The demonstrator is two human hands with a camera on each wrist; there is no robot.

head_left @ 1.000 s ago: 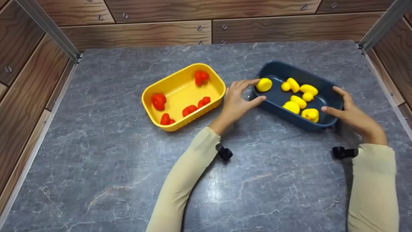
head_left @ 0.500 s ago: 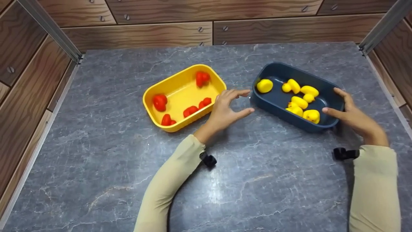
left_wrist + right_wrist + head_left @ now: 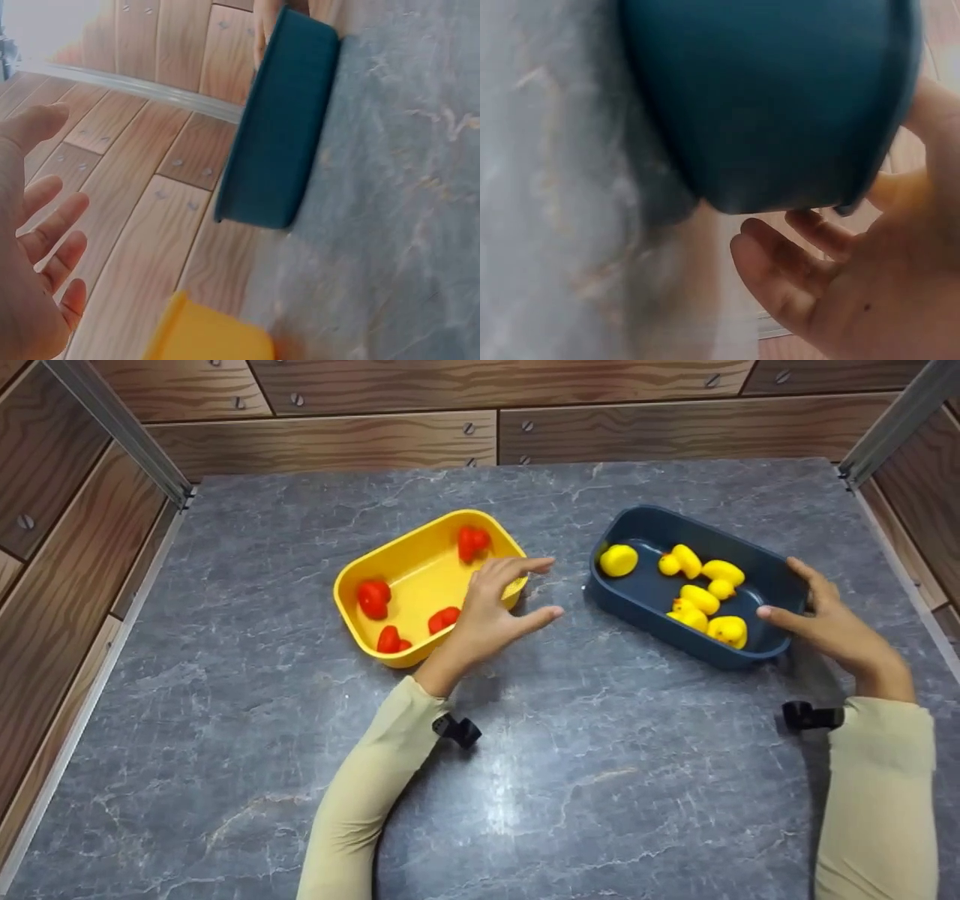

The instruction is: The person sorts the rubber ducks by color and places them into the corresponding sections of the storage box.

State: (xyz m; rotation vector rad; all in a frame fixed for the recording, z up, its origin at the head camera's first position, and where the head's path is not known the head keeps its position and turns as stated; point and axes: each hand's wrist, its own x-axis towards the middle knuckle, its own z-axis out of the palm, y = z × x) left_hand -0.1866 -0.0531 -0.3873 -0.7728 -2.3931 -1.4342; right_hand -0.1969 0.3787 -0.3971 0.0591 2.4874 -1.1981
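My left hand (image 3: 484, 611) is over the right end of the yellow bin (image 3: 360, 566), fingers spread and nothing held. Several small red rounded toys (image 3: 373, 598) lie in that bin; the hand hides part of its right side. To the right stands a dark blue bin (image 3: 637, 604) with several yellow toy ducks (image 3: 701, 598) in it. My right hand (image 3: 844, 630) is at that bin's right end, thumb over the rim and fingers loosely bent beside the end wall. In the right wrist view the fingers (image 3: 780, 262) lie right by the wall of the blue bin (image 3: 772, 105).
Both bins stand on a grey marbled table (image 3: 247, 735). Wood-patterned panels (image 3: 375, 439) enclose its back and sides, with metal posts (image 3: 112, 431) at the back corners. A gap of table separates the two bins.
My left hand has left the blue bin's left end and moved left over the yellow bin. My right hand has eased slightly to the right. Both bins stay in place.
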